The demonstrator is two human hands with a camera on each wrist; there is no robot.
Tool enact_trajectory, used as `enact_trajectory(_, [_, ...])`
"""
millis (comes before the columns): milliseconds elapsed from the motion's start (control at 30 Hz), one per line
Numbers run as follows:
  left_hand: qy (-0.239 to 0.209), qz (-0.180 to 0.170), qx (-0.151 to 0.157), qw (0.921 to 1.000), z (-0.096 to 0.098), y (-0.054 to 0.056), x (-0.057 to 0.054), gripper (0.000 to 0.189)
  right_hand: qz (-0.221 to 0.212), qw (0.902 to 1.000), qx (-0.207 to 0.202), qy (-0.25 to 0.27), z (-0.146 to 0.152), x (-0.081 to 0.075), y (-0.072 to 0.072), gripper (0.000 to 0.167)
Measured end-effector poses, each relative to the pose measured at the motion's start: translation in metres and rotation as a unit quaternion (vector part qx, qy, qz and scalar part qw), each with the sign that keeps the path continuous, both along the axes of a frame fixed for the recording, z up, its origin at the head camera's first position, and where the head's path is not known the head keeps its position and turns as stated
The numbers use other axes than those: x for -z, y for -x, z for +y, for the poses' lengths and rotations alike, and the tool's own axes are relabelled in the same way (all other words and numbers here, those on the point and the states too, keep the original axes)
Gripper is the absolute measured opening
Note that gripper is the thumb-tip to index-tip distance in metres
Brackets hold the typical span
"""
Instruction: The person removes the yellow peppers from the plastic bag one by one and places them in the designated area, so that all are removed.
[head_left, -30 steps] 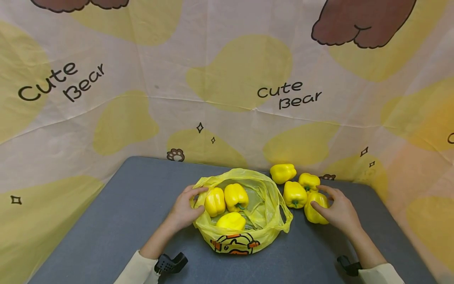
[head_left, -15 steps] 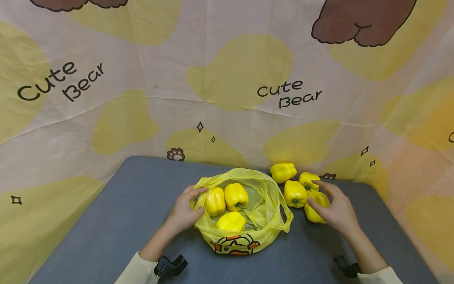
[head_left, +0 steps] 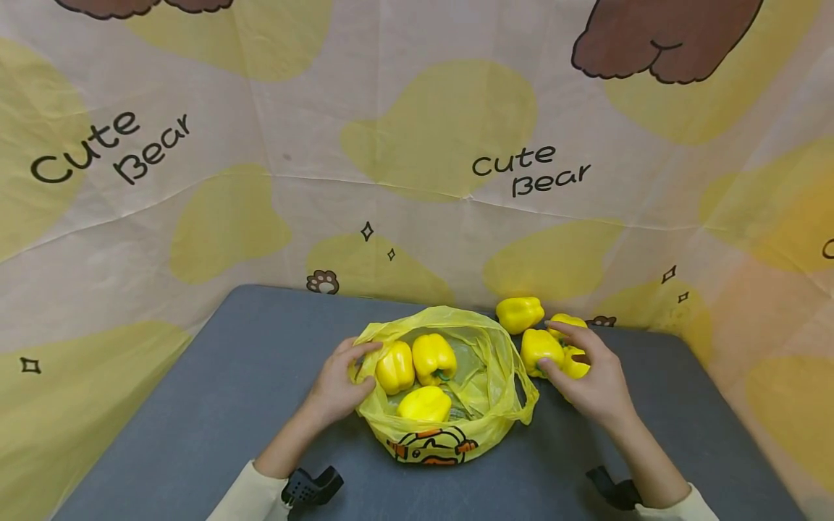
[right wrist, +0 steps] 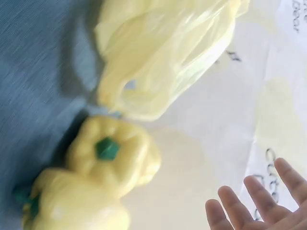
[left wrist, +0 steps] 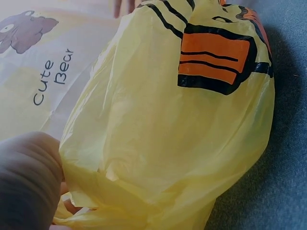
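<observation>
A thin yellow plastic bag with a cartoon print stands wide at the mouth on the table. Inside lie three yellow bell peppers, one at the left, one behind and one at the front. My left hand holds the bag's left rim, its thumb on the near side of the film. My right hand hovers over several loose peppers right of the bag, fingers extended, holding nothing; it partly covers the rear pepper and the nearest one. Green stems show on the peppers in the right wrist view.
The grey table ends at the back against a hanging cloth printed with "Cute Bear". One loose pepper lies near the back edge. A bag handle loop sticks out toward the loose peppers.
My right hand has moved left, from the rightmost loose pepper to over the middle of the group. The left hand stays on the bag rim, and the peppers have stayed in place.
</observation>
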State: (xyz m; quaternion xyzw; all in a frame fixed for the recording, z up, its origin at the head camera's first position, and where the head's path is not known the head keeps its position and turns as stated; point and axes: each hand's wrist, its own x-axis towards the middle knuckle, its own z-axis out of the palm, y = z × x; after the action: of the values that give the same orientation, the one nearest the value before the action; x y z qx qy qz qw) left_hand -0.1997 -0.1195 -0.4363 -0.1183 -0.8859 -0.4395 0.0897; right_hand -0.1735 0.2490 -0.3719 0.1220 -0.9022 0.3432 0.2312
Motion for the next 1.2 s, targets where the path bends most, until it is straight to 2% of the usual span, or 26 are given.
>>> enact_trajectory(267, [-0.003,0.012,-0.003,0.9999,0.001,-0.002,-0.001,0.053,0.035,0.9981,-0.043,0.025,-0.027,-0.003,-0.004,0.054])
enact_trajectory(500, [-0.008,0.0,0.001,1.0,0.003,-0.004,-0.001,0.054,0.029,0.994,-0.09,0.055,-0.054,-0.004,-0.004,0.054])
enact_trajectory(767, [-0.006,0.004,0.003,1.0,0.004,-0.003,0.001,0.054,-0.016,0.9868,-0.136,0.086,-0.083,0.005,-0.006,0.052])
enact_trajectory(1033, [-0.006,0.0,0.002,1.0,0.003,-0.002,0.002,0.054,-0.054,0.98,-0.152,0.117,-0.107,0.017,-0.006,0.047])
enact_trajectory(1200, [-0.007,0.001,0.005,1.0,0.003,-0.002,0.001,0.054,-0.09,0.972,-0.157,0.149,-0.116,0.025,-0.006,0.043])
